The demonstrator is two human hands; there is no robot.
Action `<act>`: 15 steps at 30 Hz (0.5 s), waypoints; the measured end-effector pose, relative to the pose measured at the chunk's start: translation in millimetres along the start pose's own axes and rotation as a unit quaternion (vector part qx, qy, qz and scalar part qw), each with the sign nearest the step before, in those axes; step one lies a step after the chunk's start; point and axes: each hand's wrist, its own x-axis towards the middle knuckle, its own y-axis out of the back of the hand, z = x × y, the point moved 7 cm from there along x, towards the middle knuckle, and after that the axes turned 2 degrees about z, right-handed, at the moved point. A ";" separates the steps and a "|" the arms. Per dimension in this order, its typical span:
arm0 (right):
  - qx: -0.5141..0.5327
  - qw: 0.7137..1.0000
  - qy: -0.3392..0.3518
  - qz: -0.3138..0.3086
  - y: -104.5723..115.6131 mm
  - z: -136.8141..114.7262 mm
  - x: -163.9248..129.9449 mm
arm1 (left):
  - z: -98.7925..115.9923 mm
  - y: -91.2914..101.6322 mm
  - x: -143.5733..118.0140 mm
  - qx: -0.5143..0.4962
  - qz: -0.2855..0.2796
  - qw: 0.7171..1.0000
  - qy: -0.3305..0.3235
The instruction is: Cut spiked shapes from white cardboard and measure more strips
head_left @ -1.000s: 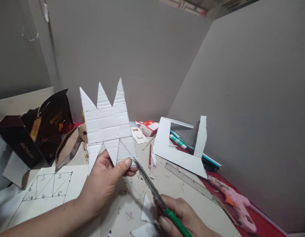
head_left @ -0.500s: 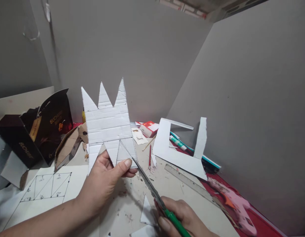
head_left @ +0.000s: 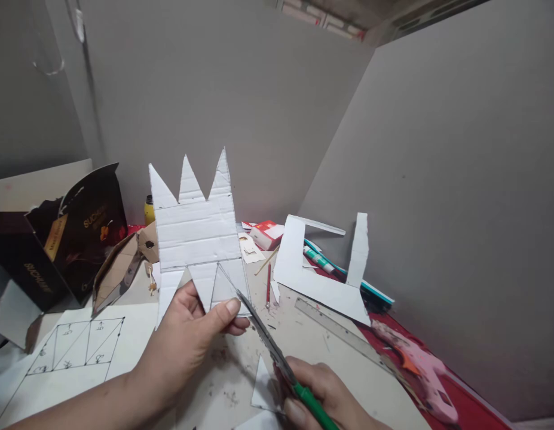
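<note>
My left hand (head_left: 189, 334) holds up a white corrugated cardboard piece (head_left: 193, 233) with three pointed teeth on top and pointed teeth along its lower edge. Thumb and fingers pinch its lower right corner. My right hand (head_left: 324, 397) grips green-handled scissors (head_left: 277, 355) low in the view. Their blades reach up and left into the cardboard's lower right corner, along a pencilled line.
A white sheet with a drawn triangle grid (head_left: 79, 349) lies at left. Dark printed boxes (head_left: 57, 239) stand behind it. A white cardboard offcut (head_left: 317, 278), a metal ruler (head_left: 339, 331), a pink glue gun (head_left: 420, 370) and small white triangle scraps (head_left: 263, 388) lie at right. Grey walls close in.
The scissor blades have moved slightly further up into the cardboard's lower right corner. The view has tilted up a little; both hands keep their hold.
</note>
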 end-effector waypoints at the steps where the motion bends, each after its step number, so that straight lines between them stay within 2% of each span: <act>1: 0.003 1.000 0.002 -0.007 -1.4 1.3 0.4 | 0.1 0.2 -0.2 -0.001 0.002 1.000 0.001; 5: -0.001 1.000 0.004 -0.026 -5.3 5.3 0.3 | 0.4 1.9 -0.8 0.001 0.011 1.000 0.005; 11: -0.022 1.000 0.003 0.004 -1.0 6.7 -1.4 | 1.8 1.6 -0.3 0.002 0.012 1.000 0.001; 15: 0.003 0.999 0.019 -0.034 -5.6 3.8 2.7 | 6.0 1.8 -0.4 0.014 0.024 0.999 -0.027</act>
